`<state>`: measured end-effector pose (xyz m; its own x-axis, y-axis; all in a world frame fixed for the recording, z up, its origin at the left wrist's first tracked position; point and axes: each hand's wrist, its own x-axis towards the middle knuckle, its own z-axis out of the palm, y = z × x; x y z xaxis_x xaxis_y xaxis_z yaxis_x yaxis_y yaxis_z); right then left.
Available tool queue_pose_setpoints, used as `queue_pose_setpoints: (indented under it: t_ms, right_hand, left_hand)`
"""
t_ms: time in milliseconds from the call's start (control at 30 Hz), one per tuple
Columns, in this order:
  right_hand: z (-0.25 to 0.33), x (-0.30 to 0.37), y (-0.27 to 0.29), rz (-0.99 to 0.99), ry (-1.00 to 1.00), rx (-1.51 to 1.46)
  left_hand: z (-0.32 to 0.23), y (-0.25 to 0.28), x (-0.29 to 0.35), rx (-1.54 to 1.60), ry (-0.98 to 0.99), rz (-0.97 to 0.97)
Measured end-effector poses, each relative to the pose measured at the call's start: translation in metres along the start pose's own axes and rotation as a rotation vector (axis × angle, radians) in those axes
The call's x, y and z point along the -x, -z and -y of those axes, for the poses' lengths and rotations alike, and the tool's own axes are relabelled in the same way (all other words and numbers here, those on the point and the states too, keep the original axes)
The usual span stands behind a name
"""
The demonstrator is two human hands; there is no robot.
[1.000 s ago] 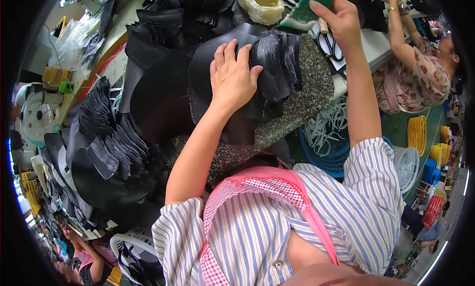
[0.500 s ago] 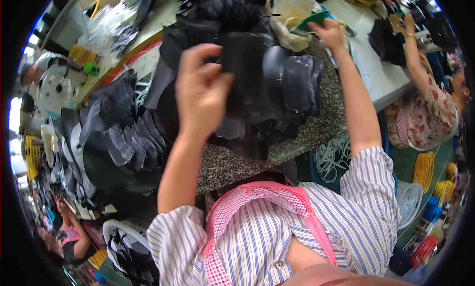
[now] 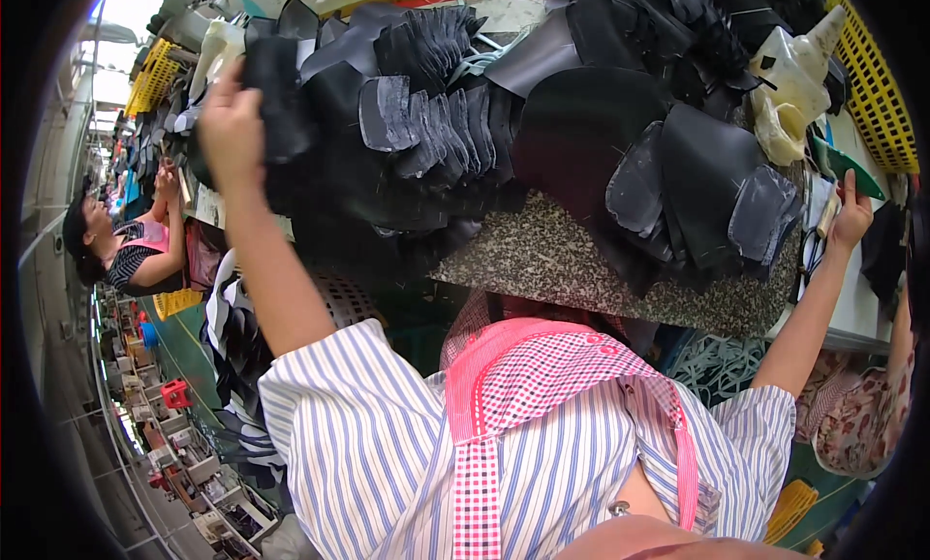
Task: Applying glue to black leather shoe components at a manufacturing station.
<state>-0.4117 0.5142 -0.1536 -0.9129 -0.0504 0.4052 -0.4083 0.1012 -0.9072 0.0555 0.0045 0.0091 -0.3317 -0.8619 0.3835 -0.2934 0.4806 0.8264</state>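
My left hand (image 3: 232,134) is stretched out to the left, its fingers closed on the edge of a black sheet piece (image 3: 276,95), which is blurred by motion. Beneath and beside that piece lies a row of overlapping black pieces (image 3: 431,134) with greyish, shiny end patches. On the right, my right hand (image 3: 851,216) grips a flat green spreader (image 3: 854,172). Close to it stands a cut-open whitish plastic container (image 3: 790,85) with a crusted rim. More black pieces (image 3: 712,182) with shiny end patches lie fanned out between my hands.
A speckled worktop (image 3: 581,260) runs along in front of me. Yellow baskets (image 3: 877,85) stand at the far right. Below the worktop is a heap of pale straps (image 3: 717,366). One person (image 3: 140,240) works at the left, another (image 3: 857,415) at the right edge.
The view has swung to the left. My left hand has moved left with a black piece, away from the middle stack. My right hand still holds the green spreader near the container.
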Motion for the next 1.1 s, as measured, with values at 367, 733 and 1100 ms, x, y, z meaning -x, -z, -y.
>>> queue_pose_setpoints:
  t_ms: [367,733,1100]
  right_hand:
    - [0.118,0.092,-0.009,0.013,0.038,-0.326]
    - [0.126,0.097,-0.031,0.384,0.053,0.175]
    - [0.145,0.128,-0.020,0.454,0.102,0.049]
  left_hand:
    - [-0.044,-0.164,0.105,-0.305,-0.734,0.197]
    - [-0.071,-0.309,0.216,-0.248,-0.983,0.687]
    - [-0.071,-0.302,0.211,-0.322,-0.992,0.675]
